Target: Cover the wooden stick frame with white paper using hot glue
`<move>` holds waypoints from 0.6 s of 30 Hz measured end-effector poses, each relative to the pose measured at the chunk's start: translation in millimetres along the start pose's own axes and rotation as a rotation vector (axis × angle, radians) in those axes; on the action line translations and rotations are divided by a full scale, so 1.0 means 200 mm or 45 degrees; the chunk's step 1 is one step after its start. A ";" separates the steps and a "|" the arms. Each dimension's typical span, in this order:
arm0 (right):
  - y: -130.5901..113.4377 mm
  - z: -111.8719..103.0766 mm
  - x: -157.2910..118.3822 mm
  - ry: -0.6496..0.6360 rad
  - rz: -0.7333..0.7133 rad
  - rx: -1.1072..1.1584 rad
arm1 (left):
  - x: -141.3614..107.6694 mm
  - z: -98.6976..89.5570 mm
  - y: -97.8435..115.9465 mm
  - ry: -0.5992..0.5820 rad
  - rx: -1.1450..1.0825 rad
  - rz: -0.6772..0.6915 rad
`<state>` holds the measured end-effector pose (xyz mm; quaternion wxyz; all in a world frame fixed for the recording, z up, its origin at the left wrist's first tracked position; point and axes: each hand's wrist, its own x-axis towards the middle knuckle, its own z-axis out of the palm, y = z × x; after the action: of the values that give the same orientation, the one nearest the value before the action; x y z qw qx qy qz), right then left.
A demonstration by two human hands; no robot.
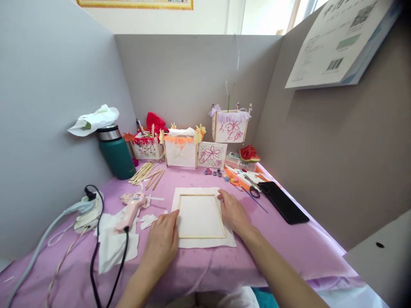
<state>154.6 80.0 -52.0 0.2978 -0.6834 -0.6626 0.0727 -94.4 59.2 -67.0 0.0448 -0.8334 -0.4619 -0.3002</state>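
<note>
Purple cloth [289, 252]; on it, white sheet [199, 216] bearing stick frame [202, 236].
Apparent step: alignment. Left hand [163, 235] at left side, right hand [233, 210] by far right corner; fingers near together, grip cannot be told. Next move calls for light, even pressure.

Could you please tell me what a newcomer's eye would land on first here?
Probably the pale square frame on white paper, front and centre, between the left hand and right hand. Next, perhaps, the tall green bottle at the back left, then the lilac-fringed box with pink flowers, at the back right.
</note>
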 end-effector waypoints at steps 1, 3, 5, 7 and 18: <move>0.00 0.01 -0.01 0.004 -0.007 -0.014 | 0.00 0.00 0.00 -0.006 0.010 0.002; 0.00 0.01 -0.02 0.005 -0.035 -0.039 | -0.01 0.01 0.00 -0.014 0.025 -0.005; 0.00 0.01 -0.03 0.002 -0.064 -0.063 | -0.01 0.01 -0.01 -0.016 0.033 -0.016; -0.01 0.00 -0.03 0.002 -0.081 -0.091 | -0.01 0.02 0.00 -0.017 0.038 -0.019; 0.02 0.00 -0.04 0.105 -0.136 -0.189 | 0.00 0.01 0.00 0.051 -0.096 -0.044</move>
<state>156.5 72.3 -56.3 0.2769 -0.6696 -0.6888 -0.0208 -92.9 60.6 -68.5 0.0176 -0.8202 -0.4636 -0.3348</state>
